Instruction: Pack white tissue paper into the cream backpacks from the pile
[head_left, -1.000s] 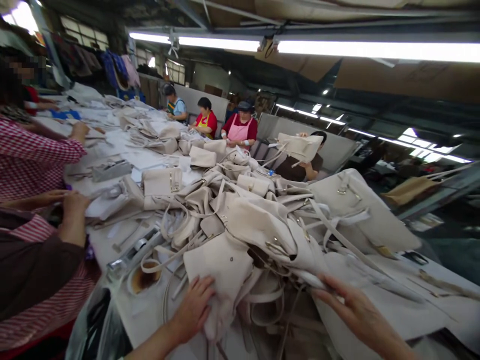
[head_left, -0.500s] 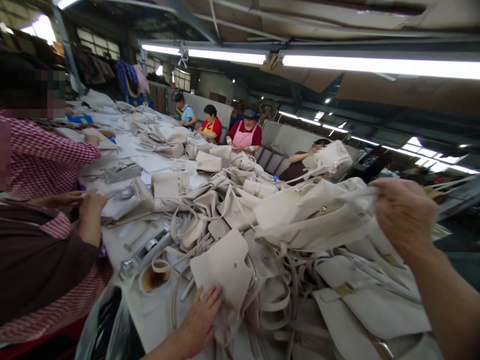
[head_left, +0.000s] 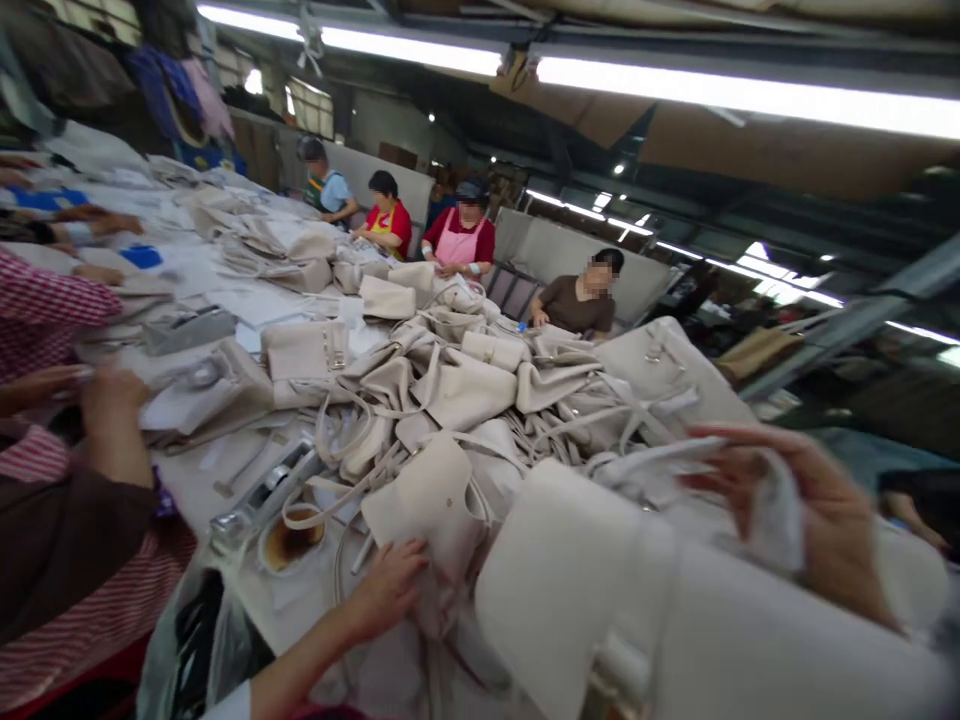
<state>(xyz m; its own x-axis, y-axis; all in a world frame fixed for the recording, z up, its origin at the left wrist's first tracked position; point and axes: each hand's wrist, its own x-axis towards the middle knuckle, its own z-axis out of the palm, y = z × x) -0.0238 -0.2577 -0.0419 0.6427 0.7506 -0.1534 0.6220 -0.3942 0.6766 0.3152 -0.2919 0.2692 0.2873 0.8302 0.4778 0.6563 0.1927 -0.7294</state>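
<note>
My left hand (head_left: 384,590) rests flat, fingers spread, on a cream handbag (head_left: 427,505) at the near edge of a big pile of cream bags (head_left: 480,390). My right hand (head_left: 802,520) is closed round the strap and edge of another cream bag (head_left: 600,580), held up close to the camera and blurred by motion. This raised bag covers the lower right of the view. Loose straps trail from it into the pile.
A long work table (head_left: 225,470) runs to the far left, covered with bags and paper. A person's hands and striped sleeve (head_left: 75,480) work at my left. Several people sit at the far side (head_left: 457,240). A stained cup (head_left: 289,540) and metal tool (head_left: 262,490) lie near my left hand.
My right hand has pulled a bag out of the pile, lifted it, and brought it down toward me. My left hand stayed on the same bag.
</note>
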